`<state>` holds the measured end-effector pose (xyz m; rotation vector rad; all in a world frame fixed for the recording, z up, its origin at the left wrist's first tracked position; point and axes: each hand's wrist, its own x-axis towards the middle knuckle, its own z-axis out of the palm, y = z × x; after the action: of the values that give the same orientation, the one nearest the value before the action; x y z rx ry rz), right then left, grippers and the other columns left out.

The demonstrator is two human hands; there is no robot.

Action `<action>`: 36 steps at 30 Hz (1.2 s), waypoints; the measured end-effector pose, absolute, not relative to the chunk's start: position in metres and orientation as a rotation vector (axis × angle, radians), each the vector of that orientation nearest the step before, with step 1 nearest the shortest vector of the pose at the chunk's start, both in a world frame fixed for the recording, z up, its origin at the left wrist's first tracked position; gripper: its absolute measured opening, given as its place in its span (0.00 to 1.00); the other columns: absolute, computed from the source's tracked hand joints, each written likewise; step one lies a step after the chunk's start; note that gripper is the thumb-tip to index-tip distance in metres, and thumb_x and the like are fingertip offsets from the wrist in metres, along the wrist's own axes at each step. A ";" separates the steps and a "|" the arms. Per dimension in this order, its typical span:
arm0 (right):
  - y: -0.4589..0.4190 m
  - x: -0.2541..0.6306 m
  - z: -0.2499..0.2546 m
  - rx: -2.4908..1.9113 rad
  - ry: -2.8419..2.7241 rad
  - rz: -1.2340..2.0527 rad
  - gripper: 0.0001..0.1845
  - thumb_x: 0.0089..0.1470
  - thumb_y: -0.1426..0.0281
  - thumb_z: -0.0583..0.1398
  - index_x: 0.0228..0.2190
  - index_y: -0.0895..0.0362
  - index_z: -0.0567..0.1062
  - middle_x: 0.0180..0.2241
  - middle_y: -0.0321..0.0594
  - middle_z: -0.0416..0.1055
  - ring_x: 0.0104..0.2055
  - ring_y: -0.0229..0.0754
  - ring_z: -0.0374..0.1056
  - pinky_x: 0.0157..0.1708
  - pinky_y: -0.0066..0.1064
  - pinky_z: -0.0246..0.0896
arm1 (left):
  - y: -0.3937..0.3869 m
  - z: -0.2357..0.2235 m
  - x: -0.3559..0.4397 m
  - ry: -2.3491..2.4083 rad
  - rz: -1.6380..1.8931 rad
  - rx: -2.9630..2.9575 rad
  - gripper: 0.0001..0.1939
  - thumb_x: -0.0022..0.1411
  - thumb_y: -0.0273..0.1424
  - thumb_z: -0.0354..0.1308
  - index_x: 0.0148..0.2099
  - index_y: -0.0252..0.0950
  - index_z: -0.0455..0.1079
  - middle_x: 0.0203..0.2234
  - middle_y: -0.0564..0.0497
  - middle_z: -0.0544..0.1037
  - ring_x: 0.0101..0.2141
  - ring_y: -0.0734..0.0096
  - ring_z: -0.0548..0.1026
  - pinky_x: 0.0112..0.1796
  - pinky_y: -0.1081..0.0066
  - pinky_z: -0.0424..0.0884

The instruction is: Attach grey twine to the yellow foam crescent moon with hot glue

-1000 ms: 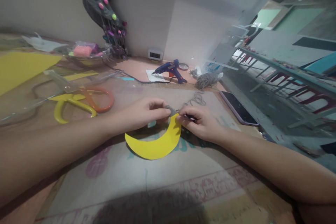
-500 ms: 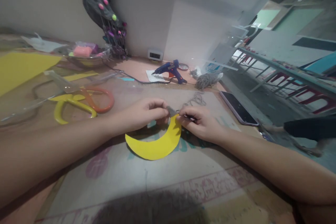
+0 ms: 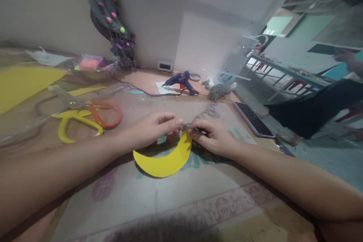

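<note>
A yellow paper crescent moon (image 3: 167,164) curves below my two hands, over the cardboard on the table. Its upper right end has grey yarn (image 3: 185,126) around it. My left hand (image 3: 163,130) is closed, thumb and fingers pinching at the yarn-wrapped tip. The fingers of my right hand (image 3: 208,136) are pinched on the crescent and yarn just to the right, partly hiding the tip. A loose strand of yarn trails from there toward a grey yarn ball (image 3: 219,91) at the back.
Scissors (image 3: 106,115) with orange and yellow handles lie left. A blue glue gun (image 3: 181,81) rests at the back, a phone (image 3: 253,119) at the right edge. A decorated grey crescent (image 3: 106,13) stands against the wall. Yellow sheet (image 3: 25,85) lies far left. A person in dark clothing (image 3: 309,106) passes on the right.
Both hands stay pinched at the crescent's tip, shifting only slightly. The view has tilted a little, and the person at the right has moved further into view.
</note>
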<state>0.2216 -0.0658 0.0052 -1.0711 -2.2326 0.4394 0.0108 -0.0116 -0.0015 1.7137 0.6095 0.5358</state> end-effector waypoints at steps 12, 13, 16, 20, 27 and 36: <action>-0.064 0.223 -0.004 -1.172 -2.090 0.601 0.07 0.52 0.71 0.57 0.28 0.59 0.75 0.22 0.33 0.67 0.23 0.31 0.60 0.24 0.21 0.54 | -0.014 -0.005 0.017 0.750 0.494 1.708 0.20 0.60 0.48 0.53 0.29 0.35 0.65 0.21 0.55 0.69 0.24 0.75 0.65 0.26 0.75 0.59; -0.063 0.222 -0.005 -1.185 -2.085 0.607 0.07 0.52 0.71 0.57 0.28 0.59 0.75 0.22 0.33 0.67 0.23 0.31 0.60 0.24 0.21 0.54 | -0.015 -0.005 0.017 0.745 0.501 1.707 0.20 0.60 0.48 0.53 0.29 0.35 0.65 0.21 0.55 0.69 0.24 0.75 0.65 0.26 0.75 0.60; -0.063 0.222 -0.007 -1.202 -2.076 0.602 0.08 0.52 0.69 0.57 0.28 0.60 0.75 0.22 0.33 0.67 0.23 0.32 0.59 0.24 0.21 0.54 | -0.015 -0.004 0.018 0.726 0.530 1.726 0.20 0.59 0.47 0.52 0.28 0.35 0.66 0.22 0.55 0.69 0.25 0.74 0.66 0.29 0.74 0.62; -0.063 0.222 -0.008 -1.211 -2.087 0.579 0.08 0.52 0.71 0.57 0.28 0.60 0.76 0.21 0.33 0.66 0.23 0.32 0.59 0.24 0.21 0.54 | -0.014 -0.002 0.019 0.700 0.553 1.701 0.18 0.59 0.46 0.53 0.29 0.35 0.65 0.22 0.54 0.69 0.26 0.73 0.66 0.30 0.73 0.63; -0.062 0.222 -0.006 -1.234 -2.083 0.584 0.08 0.51 0.70 0.57 0.27 0.60 0.76 0.21 0.33 0.66 0.23 0.32 0.59 0.24 0.22 0.54 | -0.015 -0.003 0.019 0.729 0.566 1.675 0.18 0.59 0.47 0.53 0.29 0.36 0.63 0.21 0.56 0.68 0.24 0.75 0.66 0.28 0.74 0.62; -0.063 0.221 -0.005 -1.249 -2.060 0.629 0.08 0.53 0.69 0.57 0.27 0.60 0.74 0.20 0.33 0.65 0.22 0.31 0.58 0.23 0.21 0.53 | -0.014 -0.004 0.018 0.707 0.604 1.702 0.19 0.60 0.46 0.51 0.28 0.35 0.64 0.22 0.53 0.70 0.26 0.71 0.68 0.31 0.72 0.64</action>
<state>0.2208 -0.0627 -0.0051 -1.2495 -2.0595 0.6289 0.0184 -0.0139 -0.0042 1.7020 0.7067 0.6041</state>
